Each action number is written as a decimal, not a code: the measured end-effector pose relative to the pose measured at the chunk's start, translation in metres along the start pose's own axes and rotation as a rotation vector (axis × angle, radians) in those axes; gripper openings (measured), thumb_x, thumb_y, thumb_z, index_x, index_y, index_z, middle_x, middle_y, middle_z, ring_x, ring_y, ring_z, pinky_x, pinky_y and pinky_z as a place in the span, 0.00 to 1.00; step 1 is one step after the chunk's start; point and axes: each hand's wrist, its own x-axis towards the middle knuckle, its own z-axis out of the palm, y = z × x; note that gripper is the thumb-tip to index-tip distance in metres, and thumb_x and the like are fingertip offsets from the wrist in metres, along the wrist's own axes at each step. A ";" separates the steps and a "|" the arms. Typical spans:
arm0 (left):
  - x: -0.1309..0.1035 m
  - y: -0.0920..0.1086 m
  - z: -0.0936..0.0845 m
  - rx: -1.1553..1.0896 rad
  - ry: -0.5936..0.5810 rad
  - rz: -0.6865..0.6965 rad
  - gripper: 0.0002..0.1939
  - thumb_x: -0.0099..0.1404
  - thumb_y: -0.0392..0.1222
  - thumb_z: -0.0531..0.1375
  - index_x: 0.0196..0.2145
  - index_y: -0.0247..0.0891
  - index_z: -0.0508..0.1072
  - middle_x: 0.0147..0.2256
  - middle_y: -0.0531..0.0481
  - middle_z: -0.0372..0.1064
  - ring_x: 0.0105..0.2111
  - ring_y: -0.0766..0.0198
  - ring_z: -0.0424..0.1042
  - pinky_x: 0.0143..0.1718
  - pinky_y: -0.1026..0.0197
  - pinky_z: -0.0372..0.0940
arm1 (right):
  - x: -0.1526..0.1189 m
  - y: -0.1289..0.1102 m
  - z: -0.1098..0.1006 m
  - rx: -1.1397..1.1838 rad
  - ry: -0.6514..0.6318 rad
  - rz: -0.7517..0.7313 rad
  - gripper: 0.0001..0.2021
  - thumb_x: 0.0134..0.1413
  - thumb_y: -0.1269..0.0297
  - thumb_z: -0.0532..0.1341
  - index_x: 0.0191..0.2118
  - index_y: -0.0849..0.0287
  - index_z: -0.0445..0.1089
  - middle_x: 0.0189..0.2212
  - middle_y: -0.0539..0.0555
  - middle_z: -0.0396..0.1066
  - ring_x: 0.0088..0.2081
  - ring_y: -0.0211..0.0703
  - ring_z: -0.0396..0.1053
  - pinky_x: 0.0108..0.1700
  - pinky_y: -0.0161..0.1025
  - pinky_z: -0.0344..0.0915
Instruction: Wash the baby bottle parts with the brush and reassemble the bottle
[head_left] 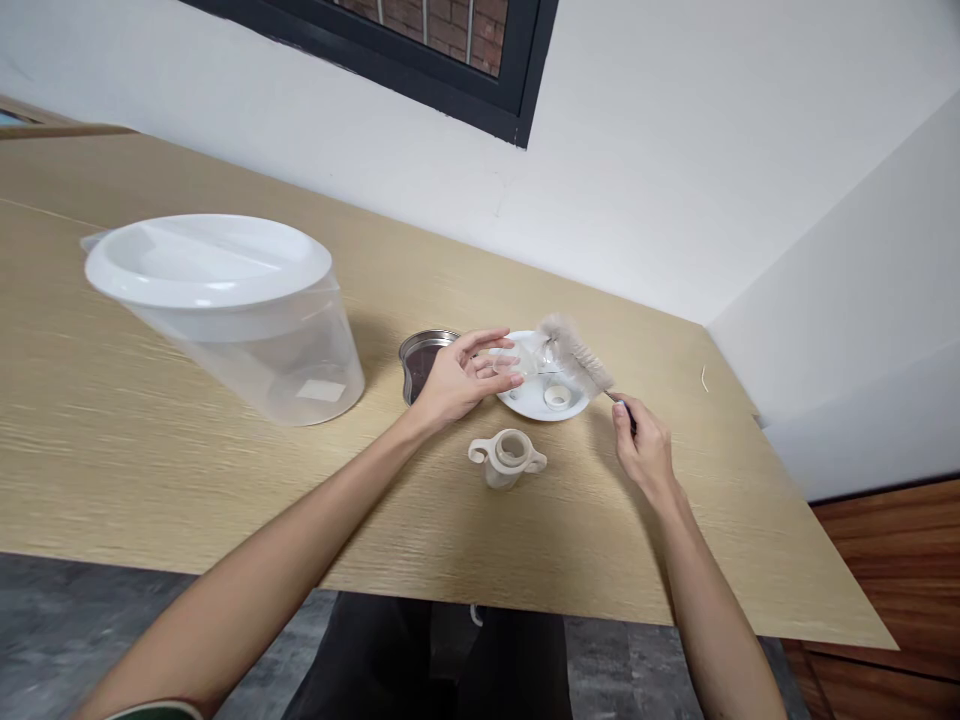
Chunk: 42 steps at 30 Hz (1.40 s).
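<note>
My right hand is closed around the thin handle of a bottle brush, whose pale bristles point up and left over the white plate. My left hand has its thumb and fingers round a small clear plastic cap, partly hidden by the fingers. The brush head and the cap are apart. On the plate lie a white screw ring and clear parts hard to make out behind the cap. Nearer to me, a baby bottle with two side handles stands upright and uncapped.
A large clear pitcher with a white lid stands on the left of the wooden table. Just behind my left hand is a curved metal tray. A wall and a dark window frame bound the back.
</note>
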 end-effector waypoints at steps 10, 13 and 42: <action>0.000 0.001 0.003 0.024 0.076 0.071 0.39 0.40 0.38 0.78 0.49 0.36 0.69 0.46 0.41 0.76 0.49 0.52 0.75 0.56 0.46 0.68 | -0.001 -0.003 -0.003 0.008 -0.059 -0.041 0.17 0.70 0.57 0.49 0.49 0.58 0.72 0.39 0.57 0.78 0.36 0.44 0.75 0.39 0.40 0.69; -0.001 0.005 0.004 0.028 0.112 0.077 0.35 0.41 0.39 0.78 0.45 0.34 0.70 0.46 0.39 0.76 0.50 0.51 0.75 0.58 0.46 0.66 | 0.001 -0.001 -0.005 -0.020 0.016 -0.007 0.17 0.69 0.57 0.50 0.48 0.59 0.72 0.41 0.57 0.78 0.37 0.44 0.75 0.39 0.40 0.67; -0.005 0.010 0.004 0.134 -0.204 0.172 0.25 0.45 0.38 0.76 0.43 0.39 0.80 0.49 0.42 0.76 0.55 0.49 0.70 0.58 0.50 0.65 | -0.005 -0.005 -0.007 0.178 -0.189 0.006 0.14 0.65 0.52 0.57 0.39 0.57 0.71 0.22 0.47 0.70 0.20 0.35 0.63 0.25 0.33 0.60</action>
